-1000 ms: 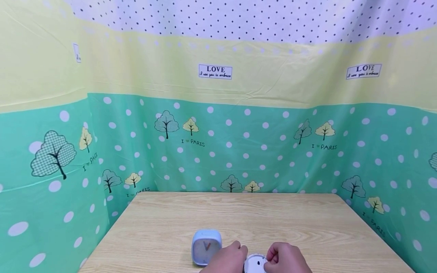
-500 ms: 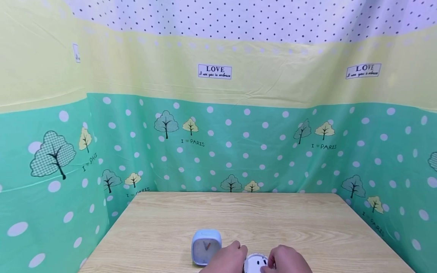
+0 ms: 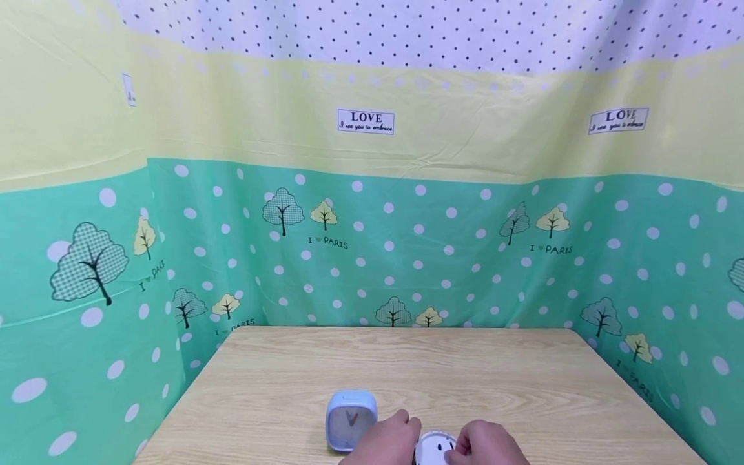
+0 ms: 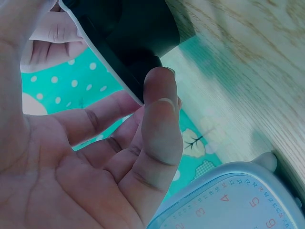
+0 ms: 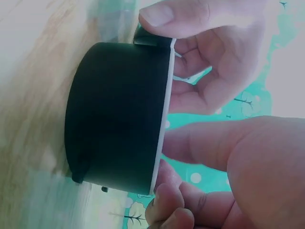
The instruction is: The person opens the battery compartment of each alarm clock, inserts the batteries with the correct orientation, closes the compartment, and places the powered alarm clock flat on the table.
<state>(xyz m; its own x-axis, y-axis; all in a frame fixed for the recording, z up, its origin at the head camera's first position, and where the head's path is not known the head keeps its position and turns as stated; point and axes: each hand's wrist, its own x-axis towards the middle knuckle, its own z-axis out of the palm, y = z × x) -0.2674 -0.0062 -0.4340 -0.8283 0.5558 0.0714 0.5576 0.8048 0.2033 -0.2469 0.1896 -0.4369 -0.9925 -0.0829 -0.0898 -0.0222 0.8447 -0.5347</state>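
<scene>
A round object (image 3: 430, 448) with a deep black case (image 5: 116, 114) stands between my hands, its white face bearing dark marks in the head view. My left hand (image 3: 388, 443) grips its left side, the thumb on the black case and the fingers by the pale rim in the left wrist view. At the right side of the face is my right hand (image 3: 493, 444), its thumb on the white side and its other fingers curled by the rim. Whether it also pinches something small is hidden. Beside my left hand stands a light-blue clock (image 3: 351, 423) with red numerals.
Underneath lies a wood-grain table (image 3: 407, 361), stretching back to a hanging green and yellow cloth (image 3: 407, 219) printed with trees and dots. The cloth also closes off the left and right sides. The blue clock sits close to my left hand.
My right hand has shifted slightly across the white face, and a second dark mark now shows beside its fingers. My left hand keeps its grip, and the blue clock stays put.
</scene>
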